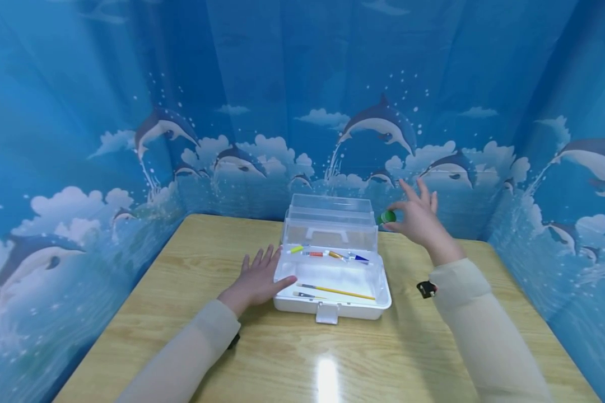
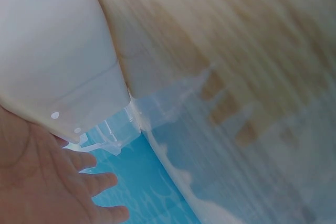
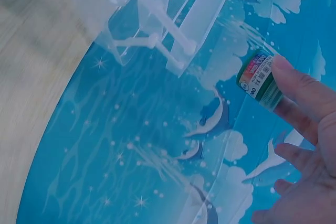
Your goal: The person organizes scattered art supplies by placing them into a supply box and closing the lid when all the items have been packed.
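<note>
Between thumb and index finger my right hand pinches a small green jar, raised beside the box's lid. In the right wrist view the jar shows a printed label; the other fingers are spread. A white plastic box with a clear lid stands open on the table. My left hand lies against the box's left side, fingers straight and apart. Inside the box are a yellow tube, a red tube, an orange tube, a blue tube and two paintbrushes.
Beneath the box is a wooden table. A blue curtain printed with dolphins and clouds hangs behind the table and along both sides. The box's latch hangs down at the front.
</note>
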Available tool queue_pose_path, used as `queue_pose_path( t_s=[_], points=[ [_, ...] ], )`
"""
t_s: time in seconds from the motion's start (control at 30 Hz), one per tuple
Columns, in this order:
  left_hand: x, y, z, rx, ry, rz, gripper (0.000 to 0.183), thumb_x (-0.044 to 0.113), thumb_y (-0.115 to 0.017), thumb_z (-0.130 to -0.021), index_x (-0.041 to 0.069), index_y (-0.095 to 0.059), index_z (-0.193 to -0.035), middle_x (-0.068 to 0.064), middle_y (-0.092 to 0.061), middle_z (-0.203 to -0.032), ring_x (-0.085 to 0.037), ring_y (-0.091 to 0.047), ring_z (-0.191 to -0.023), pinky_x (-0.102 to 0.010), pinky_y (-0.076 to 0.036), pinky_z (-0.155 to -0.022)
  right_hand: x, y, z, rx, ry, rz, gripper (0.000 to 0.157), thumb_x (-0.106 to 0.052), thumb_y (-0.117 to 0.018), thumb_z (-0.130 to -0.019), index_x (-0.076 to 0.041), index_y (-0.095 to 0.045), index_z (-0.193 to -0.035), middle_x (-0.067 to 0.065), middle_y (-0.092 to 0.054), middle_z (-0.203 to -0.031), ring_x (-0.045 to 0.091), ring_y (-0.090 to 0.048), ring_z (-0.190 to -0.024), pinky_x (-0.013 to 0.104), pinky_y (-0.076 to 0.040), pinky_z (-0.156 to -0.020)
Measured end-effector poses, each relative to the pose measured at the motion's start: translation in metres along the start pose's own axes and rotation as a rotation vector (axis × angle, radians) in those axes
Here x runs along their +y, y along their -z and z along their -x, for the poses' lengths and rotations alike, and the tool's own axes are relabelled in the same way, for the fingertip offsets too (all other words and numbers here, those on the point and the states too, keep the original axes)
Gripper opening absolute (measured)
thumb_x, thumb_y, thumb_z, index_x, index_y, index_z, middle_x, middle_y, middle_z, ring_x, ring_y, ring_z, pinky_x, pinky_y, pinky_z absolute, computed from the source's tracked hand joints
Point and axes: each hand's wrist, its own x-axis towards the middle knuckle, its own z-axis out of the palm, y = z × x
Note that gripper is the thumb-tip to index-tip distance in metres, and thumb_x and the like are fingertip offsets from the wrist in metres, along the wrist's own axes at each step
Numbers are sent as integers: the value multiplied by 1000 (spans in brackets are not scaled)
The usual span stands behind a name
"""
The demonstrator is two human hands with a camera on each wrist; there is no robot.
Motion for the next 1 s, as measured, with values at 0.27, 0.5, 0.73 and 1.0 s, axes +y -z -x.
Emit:
queue_pose_path(
  t_s=[0.27,0.5,0.73,1.0],
  points=[
    [1,1,1,4,-2,-2,96,74,-38,-95,15,-6,-162,-13,-1,-168,-38,-1,-153,-62,4,-118,-13,-13,-16,14,-4,-9,36,-25,-86,-81,-7,-77,-111,17,-14,-166,43,14,-150,69,20,-109],
    [3,1,0,-1,8,-7,95,74,-38,-95,16,-5,-162,-12,0,-168,-38,-1,-153,-63,5,-118,-19,-30,-31,18,-40,-7,40,-29,-85,-82,-8,-76,-115,14,-11,-167,42,15,-150,68,22,-108],
    [4,3,2,-5,2,-15,99,78,-35,-92,15,-4,-162,-12,1,-168,-38,-1,-153,-63,4,-118,-25,-48,-41,20,-60,21,41,-35,-85,-81,-12,-76,-114,14,-13,-167,41,12,-151,71,17,-109],
    [3,4,2,3,-6,-16,98,77,-35,-93,14,-7,-162,-13,-2,-168,-39,-3,-152,-63,3,-118,-30,-60,-48,8,-93,36,33,-38,-85,-80,-15,-79,-102,15,-13,-167,42,12,-151,72,15,-109]
  ],
)
